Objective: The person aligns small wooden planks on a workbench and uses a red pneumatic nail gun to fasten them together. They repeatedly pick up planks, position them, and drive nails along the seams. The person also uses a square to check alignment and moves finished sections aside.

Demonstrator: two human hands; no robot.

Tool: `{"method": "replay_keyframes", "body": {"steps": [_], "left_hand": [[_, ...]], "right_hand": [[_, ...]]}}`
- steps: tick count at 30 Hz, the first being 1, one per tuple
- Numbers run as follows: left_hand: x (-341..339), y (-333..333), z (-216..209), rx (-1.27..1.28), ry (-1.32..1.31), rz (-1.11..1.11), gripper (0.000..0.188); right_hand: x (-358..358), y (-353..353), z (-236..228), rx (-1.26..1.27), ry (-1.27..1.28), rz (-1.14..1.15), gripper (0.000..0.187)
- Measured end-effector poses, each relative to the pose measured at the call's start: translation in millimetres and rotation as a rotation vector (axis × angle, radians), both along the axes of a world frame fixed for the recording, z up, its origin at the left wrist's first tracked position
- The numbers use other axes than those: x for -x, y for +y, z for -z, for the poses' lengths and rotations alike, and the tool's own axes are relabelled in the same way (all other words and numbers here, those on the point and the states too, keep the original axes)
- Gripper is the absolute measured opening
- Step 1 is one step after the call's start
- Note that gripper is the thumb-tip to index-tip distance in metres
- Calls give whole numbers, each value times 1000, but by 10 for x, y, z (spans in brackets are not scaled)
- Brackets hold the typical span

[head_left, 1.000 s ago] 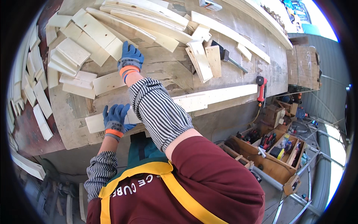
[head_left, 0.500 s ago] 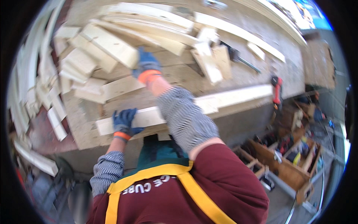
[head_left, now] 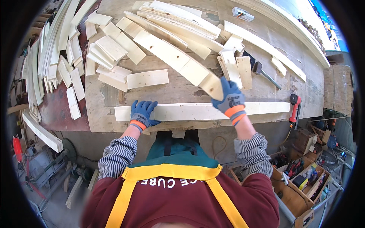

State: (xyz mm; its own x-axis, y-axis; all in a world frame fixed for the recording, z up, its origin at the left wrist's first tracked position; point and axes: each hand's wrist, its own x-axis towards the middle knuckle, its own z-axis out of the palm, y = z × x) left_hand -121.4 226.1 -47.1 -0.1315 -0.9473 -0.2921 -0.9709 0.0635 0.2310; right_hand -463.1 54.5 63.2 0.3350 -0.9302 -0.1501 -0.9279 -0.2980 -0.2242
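A long pale wooden strip [head_left: 197,112] lies along the near edge of the plywood worktable [head_left: 182,91]. My left hand [head_left: 142,113], in a blue glove with an orange cuff, rests over the strip near its left end, fingers spread. My right hand [head_left: 230,95], gloved alike, is closed around the near right end of a pale board [head_left: 167,57]. That board slants from the pile at the upper left down to my hand and has seams across it. Its held end is above the strip; whether they touch I cannot tell.
Loose boards [head_left: 110,49] and short blocks [head_left: 148,78] cover the table's left and back. Right of them lies a black-headed mallet [head_left: 262,71]. A red power tool [head_left: 294,108] hangs at the right edge. A small box [head_left: 242,14] sits behind; a wooden toolbox [head_left: 300,182] stands below right.
My right hand has moved right and nearer, drawing the board out of the pile toward the strip. My left hand stays on the strip. The whole view has shifted.
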Motion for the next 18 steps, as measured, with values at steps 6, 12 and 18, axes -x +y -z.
{"method": "replay_keyframes", "body": {"steps": [6,12,18], "left_hand": [[24,0,49,-82,-50,-13,102],[131,-45,-13,-108,-175,-2,112],[963,-87,-436,-31,-318,-39,125]], "right_hand": [[1167,71,-356,441,109,61,76],[2729,797,-568,279,18,297,98],[4023,389,-229,182,186,-49,93]]}}
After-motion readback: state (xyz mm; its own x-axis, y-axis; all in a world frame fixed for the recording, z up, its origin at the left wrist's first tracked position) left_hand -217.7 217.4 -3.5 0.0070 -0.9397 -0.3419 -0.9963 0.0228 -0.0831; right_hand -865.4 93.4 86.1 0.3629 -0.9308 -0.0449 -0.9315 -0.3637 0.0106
